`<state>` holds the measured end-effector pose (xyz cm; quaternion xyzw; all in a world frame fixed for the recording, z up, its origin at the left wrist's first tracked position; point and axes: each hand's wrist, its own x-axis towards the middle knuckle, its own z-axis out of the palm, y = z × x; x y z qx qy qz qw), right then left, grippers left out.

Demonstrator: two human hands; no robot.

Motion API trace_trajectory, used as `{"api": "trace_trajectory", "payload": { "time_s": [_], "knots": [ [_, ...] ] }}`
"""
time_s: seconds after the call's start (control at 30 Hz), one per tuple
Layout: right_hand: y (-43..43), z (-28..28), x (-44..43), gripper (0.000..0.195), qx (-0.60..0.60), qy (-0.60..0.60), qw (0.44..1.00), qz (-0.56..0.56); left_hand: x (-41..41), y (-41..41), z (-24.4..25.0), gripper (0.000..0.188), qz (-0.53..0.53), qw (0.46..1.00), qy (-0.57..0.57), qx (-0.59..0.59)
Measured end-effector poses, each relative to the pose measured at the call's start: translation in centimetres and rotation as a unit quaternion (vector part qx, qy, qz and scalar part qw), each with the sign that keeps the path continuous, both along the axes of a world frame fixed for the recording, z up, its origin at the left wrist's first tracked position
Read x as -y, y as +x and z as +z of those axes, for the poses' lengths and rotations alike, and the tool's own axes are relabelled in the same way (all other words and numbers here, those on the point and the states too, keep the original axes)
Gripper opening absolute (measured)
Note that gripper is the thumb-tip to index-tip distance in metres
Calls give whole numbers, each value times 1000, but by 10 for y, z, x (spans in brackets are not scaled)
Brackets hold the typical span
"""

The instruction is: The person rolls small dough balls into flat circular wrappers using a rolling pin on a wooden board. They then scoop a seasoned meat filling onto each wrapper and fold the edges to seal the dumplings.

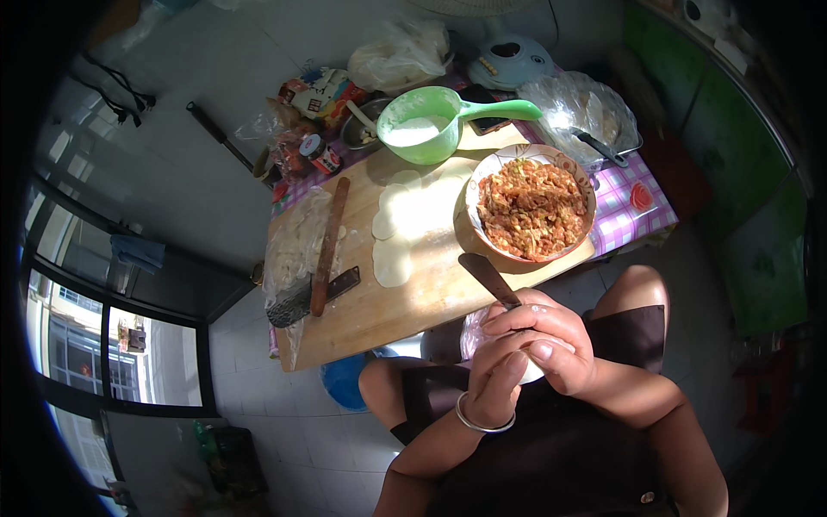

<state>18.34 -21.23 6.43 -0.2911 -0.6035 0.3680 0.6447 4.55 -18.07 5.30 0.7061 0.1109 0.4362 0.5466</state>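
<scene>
Both hands meet close in front of my body, beyond the board's near edge. My left hand (pixel 496 378), with a bangle at its wrist, cups a white dough wrapper (pixel 533 371), which is mostly hidden by fingers. My right hand (pixel 559 339) presses against the same dough, thumb beside thumb. A flat metal spreader (pixel 489 278) juts up from the right fingers, its handle hidden. Whether the dough holds filling is hidden. Just beyond stands a patterned bowl (pixel 475 226) of minced filling (pixel 533 207). Several flat round wrappers (pixel 391 263) lie on the wooden board (pixel 362 323).
On the board's left, a rolling pin (pixel 331 249) lies across a cleaver (pixel 291 307) beside dough under plastic (pixel 294 239). A green ladle (pixel 423 152) holds flour at the back. A jar (pixel 320 154), plastic bags (pixel 581 103) and a dark-handled knife (pixel 601 147) surround the board.
</scene>
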Motion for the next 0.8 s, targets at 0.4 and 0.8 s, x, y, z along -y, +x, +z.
{"api": "trace_trajectory", "payload": {
  "time_s": [0.4, 0.8],
  "knots": [
    [1, -9, -6, 42, 16, -19, 999, 28, 10, 8, -3, 34, 109, 989, -97, 18],
    [-14, -17, -9, 27, 22, -6, 995, -95, 15, 19, -27, 27, 285, 955, 63, -48]
  ]
}}
